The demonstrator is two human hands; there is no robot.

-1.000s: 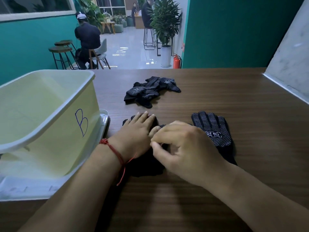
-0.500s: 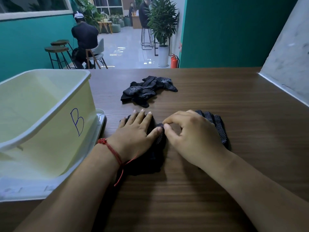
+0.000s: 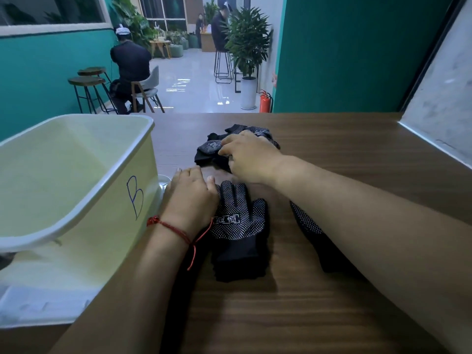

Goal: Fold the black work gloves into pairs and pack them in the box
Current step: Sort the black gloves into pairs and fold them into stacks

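Note:
A black dotted work glove (image 3: 236,226) lies flat, palm up, in front of me on the wooden table (image 3: 357,149). My left hand (image 3: 190,198) rests on its left edge, fingers loosely curled. A second black glove (image 3: 310,231) lies to the right, mostly hidden under my right forearm. Farther back sits a pile of black gloves (image 3: 214,148), and my right hand (image 3: 249,155) is closed on a glove in that pile. The pale yellow box (image 3: 76,190) marked "B" stands open at the left.
The box sits on a white lid (image 3: 38,307) at the table's left front. A grey slanted panel (image 3: 444,98) borders the table on the right. Beyond the far edge are stools, a seated person, a potted plant and a red fire extinguisher.
My right hand has left the near gloves and reached back to the pile, closing on it. The near glove now lies uncovered and flat; my left hand slid to its left edge.

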